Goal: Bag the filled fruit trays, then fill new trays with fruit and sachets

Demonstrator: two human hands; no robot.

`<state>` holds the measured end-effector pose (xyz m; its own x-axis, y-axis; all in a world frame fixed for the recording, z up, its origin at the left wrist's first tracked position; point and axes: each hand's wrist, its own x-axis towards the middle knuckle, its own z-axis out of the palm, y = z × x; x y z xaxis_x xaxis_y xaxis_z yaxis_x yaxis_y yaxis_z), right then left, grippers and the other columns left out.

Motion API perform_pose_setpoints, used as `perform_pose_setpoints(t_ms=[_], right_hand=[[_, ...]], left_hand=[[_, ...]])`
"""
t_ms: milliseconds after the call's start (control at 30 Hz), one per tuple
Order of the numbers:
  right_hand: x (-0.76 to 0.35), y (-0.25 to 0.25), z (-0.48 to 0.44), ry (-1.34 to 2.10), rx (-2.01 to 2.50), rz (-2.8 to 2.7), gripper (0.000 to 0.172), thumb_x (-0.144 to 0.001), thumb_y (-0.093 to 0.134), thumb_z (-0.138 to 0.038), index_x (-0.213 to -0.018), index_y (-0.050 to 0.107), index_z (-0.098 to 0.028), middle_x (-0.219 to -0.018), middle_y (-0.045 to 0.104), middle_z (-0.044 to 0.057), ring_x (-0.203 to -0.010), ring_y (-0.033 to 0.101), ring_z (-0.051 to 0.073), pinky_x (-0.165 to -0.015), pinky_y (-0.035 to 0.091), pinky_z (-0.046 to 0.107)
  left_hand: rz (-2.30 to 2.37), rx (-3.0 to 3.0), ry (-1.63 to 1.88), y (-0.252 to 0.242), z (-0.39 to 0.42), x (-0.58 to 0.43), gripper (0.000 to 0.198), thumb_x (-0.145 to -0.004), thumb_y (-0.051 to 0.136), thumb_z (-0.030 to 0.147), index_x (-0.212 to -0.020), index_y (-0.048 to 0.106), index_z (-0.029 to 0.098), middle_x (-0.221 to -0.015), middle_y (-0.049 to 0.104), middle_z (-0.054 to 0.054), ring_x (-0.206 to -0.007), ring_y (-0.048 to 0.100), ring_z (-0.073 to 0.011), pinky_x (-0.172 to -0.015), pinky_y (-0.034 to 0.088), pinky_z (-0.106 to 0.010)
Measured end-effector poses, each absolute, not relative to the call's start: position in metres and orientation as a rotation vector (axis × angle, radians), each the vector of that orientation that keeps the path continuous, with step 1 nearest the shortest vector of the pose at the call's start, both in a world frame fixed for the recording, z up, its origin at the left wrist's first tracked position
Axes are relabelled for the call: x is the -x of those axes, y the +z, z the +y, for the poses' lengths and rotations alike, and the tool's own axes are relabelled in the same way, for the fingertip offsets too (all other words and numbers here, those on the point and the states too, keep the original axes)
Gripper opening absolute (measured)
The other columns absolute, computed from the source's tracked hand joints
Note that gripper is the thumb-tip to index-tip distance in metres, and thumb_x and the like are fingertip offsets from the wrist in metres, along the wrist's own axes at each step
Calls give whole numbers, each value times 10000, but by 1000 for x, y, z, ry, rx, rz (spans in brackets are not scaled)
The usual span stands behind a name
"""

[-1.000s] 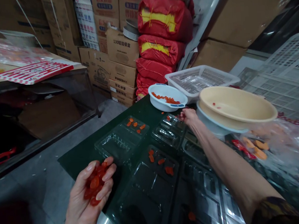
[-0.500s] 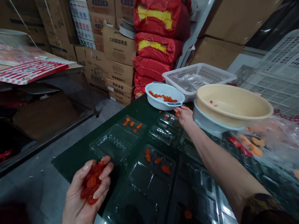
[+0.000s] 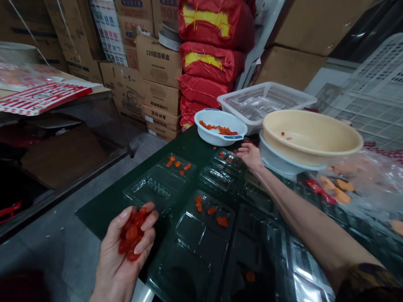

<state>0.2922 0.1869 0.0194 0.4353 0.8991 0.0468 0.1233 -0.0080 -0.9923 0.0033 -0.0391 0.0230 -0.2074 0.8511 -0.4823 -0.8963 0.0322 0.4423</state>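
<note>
My left hand (image 3: pixel 125 251) is cupped palm up at the near edge of the dark table, holding a heap of red-orange candied pieces (image 3: pixel 133 235). My right hand (image 3: pixel 250 156) reaches far across, fingers pinched over a clear plastic tray (image 3: pixel 226 161) that has a few orange pieces in it; what the fingertips hold is too small to make out. Two more clear trays (image 3: pixel 162 180) (image 3: pixel 206 223) hold a few orange pieces each. A white bowl (image 3: pixel 220 127) with orange pieces stands just beyond my right hand.
A cream basin (image 3: pixel 310 137) stacked on a white one sits to the right of my right hand. A white mesh basket (image 3: pixel 267 102) stands behind. Plastic bags with orange pieces (image 3: pixel 361 191) lie at right. Red sacks (image 3: pixel 212 45) and cardboard boxes (image 3: pixel 158 62) are piled behind.
My right hand has shifted slightly back over the far tray. My left hand has stayed cupped with its pieces. The view has drifted a little.
</note>
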Motion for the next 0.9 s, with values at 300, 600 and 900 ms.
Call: perform_pose_setpoints(t_ms=[300, 600, 900], right_hand=[[-156, 69, 0, 2028, 1086, -330, 352, -859, 390, -520, -1012, 550, -246, -921, 641, 31, -791, 601, 170, -648, 466, 303], [-158, 54, -43, 2123, 771, -163, 212, -787, 456, -332, -633, 527, -205, -581, 557, -8, -620, 545, 153, -661, 453, 297], [-208, 56, 5, 1479, 1448, -1031, 63, -731, 507, -161, -675, 535, -155, -601, 559, 3, -430, 405, 73, -409, 304, 202]], left_hand=[[1132, -641, 1932, 49, -28, -75, 135, -636, 713, 163, -599, 583, 161, -811, 593, -24, -643, 548, -115, -513, 473, -203], [1212, -946, 2136, 65, -67, -105, 210, -500, 754, 14, -537, 659, 197, -769, 574, -21, -722, 539, -135, -675, 469, -242], [614, -335, 1748, 80, -43, -87, 179, -640, 680, 185, -633, 501, 179, -714, 583, -3, -481, 457, -70, -327, 268, -133]])
